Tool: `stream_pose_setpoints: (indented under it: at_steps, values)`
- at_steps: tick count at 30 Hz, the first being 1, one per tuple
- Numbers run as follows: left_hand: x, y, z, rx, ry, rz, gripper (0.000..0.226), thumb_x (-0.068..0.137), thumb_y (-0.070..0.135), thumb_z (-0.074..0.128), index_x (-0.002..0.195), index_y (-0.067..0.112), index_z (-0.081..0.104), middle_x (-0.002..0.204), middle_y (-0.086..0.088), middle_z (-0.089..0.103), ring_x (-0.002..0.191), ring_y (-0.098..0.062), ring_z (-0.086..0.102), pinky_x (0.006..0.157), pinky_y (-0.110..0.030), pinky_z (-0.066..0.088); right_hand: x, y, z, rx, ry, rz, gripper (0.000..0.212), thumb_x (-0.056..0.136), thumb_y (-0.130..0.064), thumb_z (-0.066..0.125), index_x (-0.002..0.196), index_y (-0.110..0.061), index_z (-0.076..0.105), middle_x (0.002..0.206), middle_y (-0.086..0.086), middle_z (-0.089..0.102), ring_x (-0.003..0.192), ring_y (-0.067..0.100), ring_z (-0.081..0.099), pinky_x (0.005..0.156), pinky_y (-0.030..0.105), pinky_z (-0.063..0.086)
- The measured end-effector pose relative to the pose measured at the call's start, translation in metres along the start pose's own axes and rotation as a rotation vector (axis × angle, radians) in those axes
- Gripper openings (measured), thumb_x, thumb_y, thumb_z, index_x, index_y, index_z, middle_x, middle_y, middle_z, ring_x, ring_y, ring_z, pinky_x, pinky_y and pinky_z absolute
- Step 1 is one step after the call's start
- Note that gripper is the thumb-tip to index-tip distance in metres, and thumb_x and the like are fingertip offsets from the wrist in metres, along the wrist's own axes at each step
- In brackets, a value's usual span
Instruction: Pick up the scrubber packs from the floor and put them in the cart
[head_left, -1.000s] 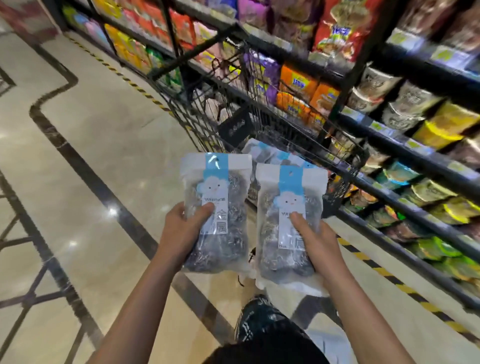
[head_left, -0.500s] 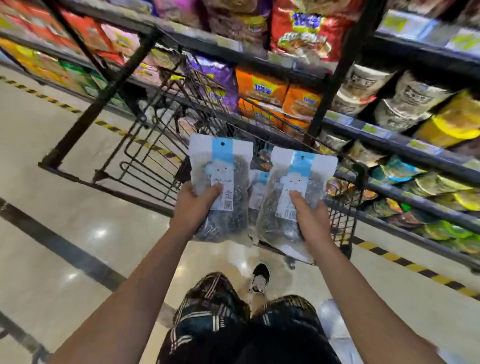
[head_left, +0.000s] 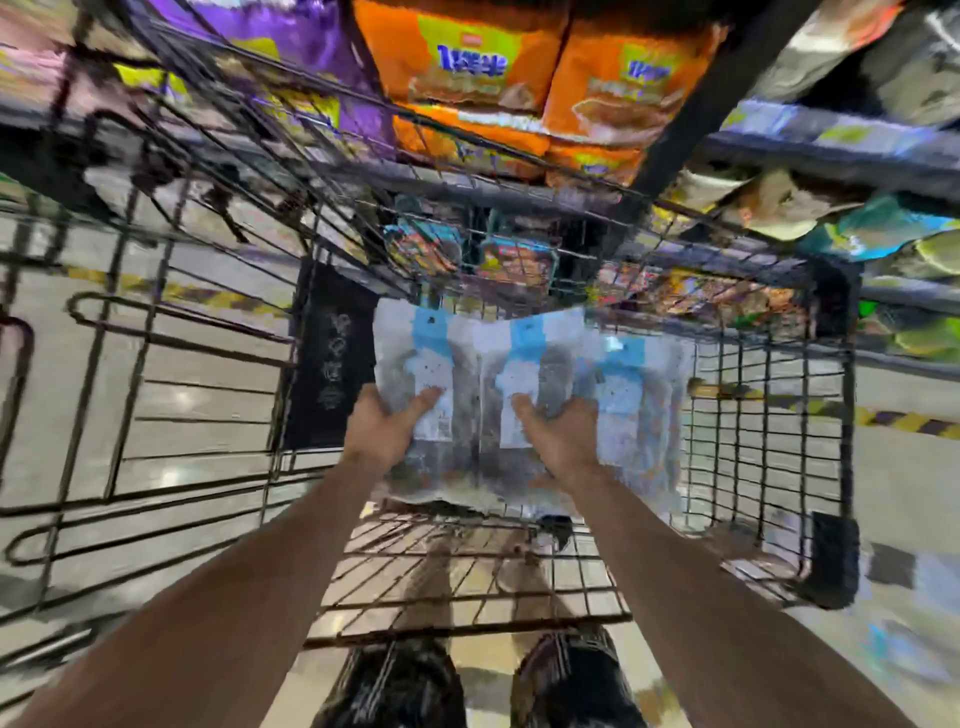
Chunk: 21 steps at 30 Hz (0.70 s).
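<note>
The cart (head_left: 779, 519) is open from above, and both arms reach in over its near rim. Wire walls close it on the left, right and far sides. Another pack (head_left: 639, 395) lies inside at the right, just beside the held ones. Shelves (head_left: 831, 150) of goods stand close behind the far wall.

Little print was legible in the motion-blurred frame.
The orange snack bags (head_left: 524, 67) at the upper centre of the frame carried blue block lettering (too smeared to read); white labels on the scrubber packs (head_left: 519, 395) mid-frame showed only unreadable specks.
</note>
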<state>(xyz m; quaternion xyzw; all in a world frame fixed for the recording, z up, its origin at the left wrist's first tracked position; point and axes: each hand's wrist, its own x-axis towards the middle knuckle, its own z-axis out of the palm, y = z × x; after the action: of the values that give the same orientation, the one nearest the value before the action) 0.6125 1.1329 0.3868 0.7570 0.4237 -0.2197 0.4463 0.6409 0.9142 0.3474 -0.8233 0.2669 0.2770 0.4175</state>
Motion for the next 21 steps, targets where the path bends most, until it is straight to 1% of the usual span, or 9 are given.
stream_pose_setpoints:
  at_steps: [2, 5, 7, 8, 10, 13, 17, 19, 21]
  values:
    - [0.018, -0.010, 0.008, 0.038, -0.020, -0.012, 0.058, 0.087, 0.051, 0.076, 0.122, 0.009, 0.056, 0.105, -0.005, 0.068, 0.100, -0.029, 0.069, 0.075, -0.030, 0.049, 0.007, 0.001, 0.006, -0.035, 0.039, 0.012, 0.097, 0.063, -0.088, 0.065, 0.113, -0.005, 0.070, 0.099, 0.016, 0.077, 0.094, 0.035, 0.075, 0.080, 0.050, 0.062]
    - [0.024, -0.010, 0.015, 0.071, -0.076, -0.032, 0.082, 0.087, 0.039, 0.079, 0.148, 0.005, 0.034, 0.140, -0.020, 0.056, 0.128, -0.037, 0.057, 0.099, -0.037, 0.046, 0.000, 0.000, 0.000, -0.137, 0.099, -0.001, 0.099, 0.071, -0.065, 0.075, 0.142, -0.001, 0.045, 0.131, 0.019, 0.065, 0.120, 0.038, 0.064, 0.096, 0.050, 0.055]
    - [0.017, -0.005, 0.015, 0.166, -0.123, 0.012, 0.104, 0.088, 0.033, 0.079, 0.162, 0.011, 0.011, 0.157, -0.024, 0.033, 0.141, -0.039, 0.041, 0.110, -0.043, 0.038, -0.012, -0.002, -0.005, -0.215, 0.069, -0.032, 0.103, 0.074, -0.054, 0.071, 0.155, -0.013, 0.022, 0.139, 0.021, 0.057, 0.121, 0.040, 0.060, 0.096, 0.052, 0.054]
    - [0.013, -0.003, 0.015, 0.240, -0.120, 0.042, 0.103, 0.089, 0.031, 0.077, 0.163, 0.015, 0.008, 0.157, -0.025, 0.030, 0.140, -0.040, 0.040, 0.110, -0.044, 0.038, -0.016, 0.000, -0.006, -0.265, 0.048, -0.046, 0.099, 0.079, -0.048, 0.071, 0.158, -0.025, 0.016, 0.141, 0.022, 0.054, 0.118, 0.041, 0.060, 0.095, 0.053, 0.054]
    - [0.007, -0.006, 0.017, 0.402, -0.097, 0.144, 0.087, 0.092, 0.033, 0.068, 0.161, 0.024, 0.016, 0.147, -0.024, 0.039, 0.129, -0.042, 0.046, 0.104, -0.048, 0.041, -0.024, -0.003, -0.007, -0.389, 0.010, -0.047, 0.083, 0.088, -0.040, 0.070, 0.155, -0.043, 0.021, 0.148, 0.019, 0.043, 0.120, 0.041, 0.057, 0.098, 0.051, 0.053]
    - [0.006, -0.010, 0.016, 0.528, -0.166, 0.119, 0.087, 0.093, 0.044, 0.064, 0.162, 0.034, 0.011, 0.154, -0.022, 0.035, 0.132, -0.045, 0.041, 0.106, -0.055, 0.038, -0.024, -0.004, -0.005, -0.435, -0.021, -0.053, 0.070, 0.091, -0.044, 0.066, 0.150, -0.048, 0.028, 0.152, 0.016, 0.041, 0.123, 0.041, 0.056, 0.097, 0.054, 0.054]
    - [0.005, -0.001, 0.009, 0.533, -0.236, 0.046, 0.092, 0.092, 0.054, 0.063, 0.159, 0.049, 0.001, 0.151, -0.023, 0.035, 0.131, -0.046, 0.044, 0.110, -0.059, 0.038, -0.020, -0.009, -0.014, -0.501, -0.066, -0.082, 0.063, 0.090, -0.039, 0.067, 0.146, -0.040, 0.038, 0.135, 0.020, 0.054, 0.105, 0.041, 0.064, 0.087, 0.054, 0.060]
    - [-0.003, 0.008, -0.001, 0.581, -0.249, 0.009, 0.096, 0.089, 0.057, 0.066, 0.157, 0.055, -0.003, 0.156, -0.020, 0.029, 0.135, -0.046, 0.041, 0.112, -0.062, 0.035, -0.028, -0.024, -0.023, -0.577, -0.129, -0.046, 0.056, 0.094, -0.028, 0.066, 0.145, -0.031, 0.046, 0.135, 0.020, 0.054, 0.108, 0.041, 0.064, 0.090, 0.052, 0.060]
    - [-0.016, 0.015, -0.014, 0.631, -0.245, 0.025, 0.087, 0.094, 0.050, 0.062, 0.159, 0.051, 0.003, 0.159, -0.019, 0.024, 0.137, -0.047, 0.037, 0.112, -0.059, 0.035, -0.047, -0.046, -0.036, -0.685, -0.205, -0.024, 0.047, 0.095, -0.023, 0.065, 0.141, -0.023, 0.053, 0.132, 0.018, 0.061, 0.115, 0.039, 0.062, 0.098, 0.048, 0.056]
